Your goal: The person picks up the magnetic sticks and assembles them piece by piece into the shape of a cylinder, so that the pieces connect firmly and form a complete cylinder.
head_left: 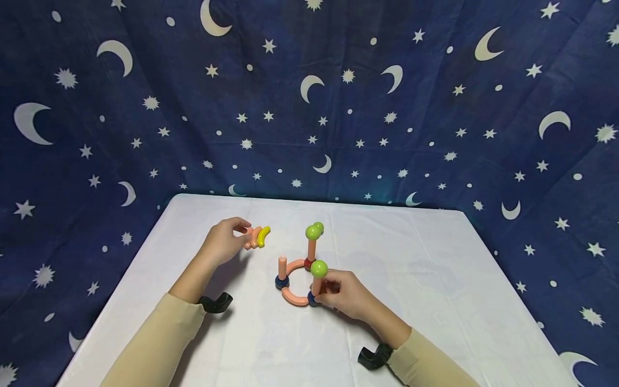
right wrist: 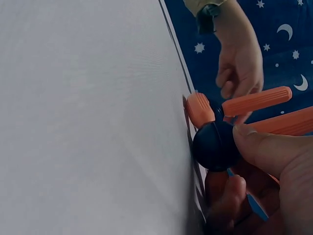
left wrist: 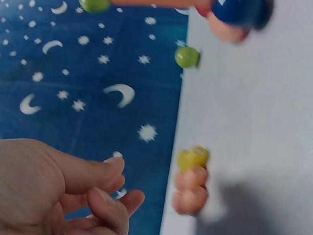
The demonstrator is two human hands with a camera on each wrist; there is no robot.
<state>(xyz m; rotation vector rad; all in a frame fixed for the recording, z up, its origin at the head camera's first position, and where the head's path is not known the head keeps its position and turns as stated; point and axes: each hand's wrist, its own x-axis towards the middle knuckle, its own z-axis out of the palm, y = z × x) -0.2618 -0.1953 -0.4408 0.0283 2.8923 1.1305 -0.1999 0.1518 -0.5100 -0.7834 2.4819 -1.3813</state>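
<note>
Toy frame (head_left: 299, 279) of orange rods and dark blue balls, standing mid-tabletop (head_left: 435, 279). Pinched at its near upright rod by the right hand (head_left: 345, 294); green ball (head_left: 319, 268) on top. Left hand (head_left: 223, 240) loosely curled, holding nothing, fingertips just beside curved orange and yellow pieces (head_left: 257, 236).

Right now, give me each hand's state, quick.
Left hand: fingers loosely curled, holding nothing, just short of the curved pieces.
Right hand: gripping the dark blue ball at the toy's base.
</note>
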